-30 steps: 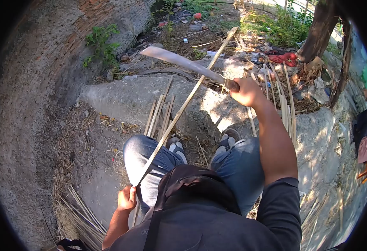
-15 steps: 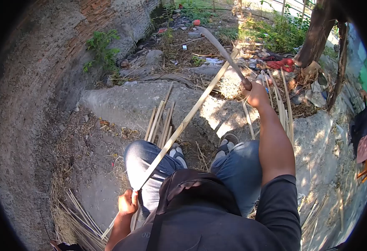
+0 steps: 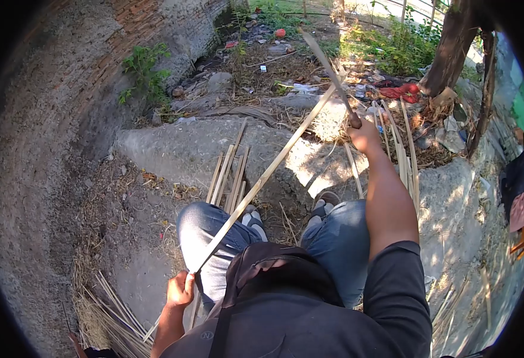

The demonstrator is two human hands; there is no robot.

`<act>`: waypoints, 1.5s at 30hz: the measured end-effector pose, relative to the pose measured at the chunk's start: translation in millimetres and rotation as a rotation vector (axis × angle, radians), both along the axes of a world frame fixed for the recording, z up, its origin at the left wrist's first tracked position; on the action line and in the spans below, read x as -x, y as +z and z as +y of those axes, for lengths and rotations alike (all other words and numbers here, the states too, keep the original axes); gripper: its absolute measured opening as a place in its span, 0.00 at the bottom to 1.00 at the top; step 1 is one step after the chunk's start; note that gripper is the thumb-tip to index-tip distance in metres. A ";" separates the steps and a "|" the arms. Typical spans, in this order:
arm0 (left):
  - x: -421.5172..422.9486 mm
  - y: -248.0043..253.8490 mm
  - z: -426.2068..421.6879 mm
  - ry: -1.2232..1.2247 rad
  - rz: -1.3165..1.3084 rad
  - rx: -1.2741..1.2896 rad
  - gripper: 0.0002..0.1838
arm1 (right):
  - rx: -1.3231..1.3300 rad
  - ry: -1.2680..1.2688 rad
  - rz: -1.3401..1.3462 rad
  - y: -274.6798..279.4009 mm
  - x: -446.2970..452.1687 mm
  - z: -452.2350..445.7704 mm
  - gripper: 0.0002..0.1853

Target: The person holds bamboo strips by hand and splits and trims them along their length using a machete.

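My left hand [image 3: 180, 290] is closed round the near end of a long, pale bamboo strip [image 3: 265, 173], beside my left knee. The strip slants up and away to the right, past my knees. Out in front, my right hand [image 3: 364, 136] grips the wooden handle of a machete [image 3: 329, 64], whose long, slightly curved blade points up and to the left. The blade crosses the strip's far end in this view; whether they touch I cannot tell. Several split strips [image 3: 229, 176] lie beyond my left knee, against a concrete ledge.
More strips [image 3: 402, 155] lean at the right, and a bundle of thin strips [image 3: 122, 319] lies at the lower left. A rough wall [image 3: 53, 149] rises on the left. Beyond the concrete ledge [image 3: 172, 143] are litter, a red cloth [image 3: 402, 92] and a tree trunk [image 3: 453, 51].
The machete has swung a little upright, its tip moving up and to the right. The strip's far end is slightly lower. My left hand has barely moved.
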State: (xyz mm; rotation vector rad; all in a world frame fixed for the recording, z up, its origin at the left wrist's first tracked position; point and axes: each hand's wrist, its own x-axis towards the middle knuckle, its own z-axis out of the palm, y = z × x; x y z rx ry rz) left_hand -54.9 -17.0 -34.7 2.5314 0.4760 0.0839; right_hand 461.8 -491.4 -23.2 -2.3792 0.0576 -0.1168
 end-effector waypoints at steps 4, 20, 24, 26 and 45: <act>-7.3 14.4 10.8 -0.070 0.014 -0.066 0.28 | -0.247 -0.304 0.032 -13.7 1.4 -18.6 0.19; -6.7 2.3 16.2 -0.026 0.028 0.304 0.30 | -0.093 0.047 -0.121 42.5 34.1 -12.4 0.17; -21.1 17.7 23.5 -0.002 0.035 0.498 0.33 | -0.049 0.156 -0.174 59.3 43.0 5.1 0.16; -24.5 20.2 27.1 0.018 0.014 0.548 0.32 | -0.048 0.210 -0.226 65.8 50.4 11.8 0.14; -21.6 31.8 11.8 0.014 0.055 0.487 0.34 | -0.190 0.123 -0.101 36.2 38.9 -2.7 0.15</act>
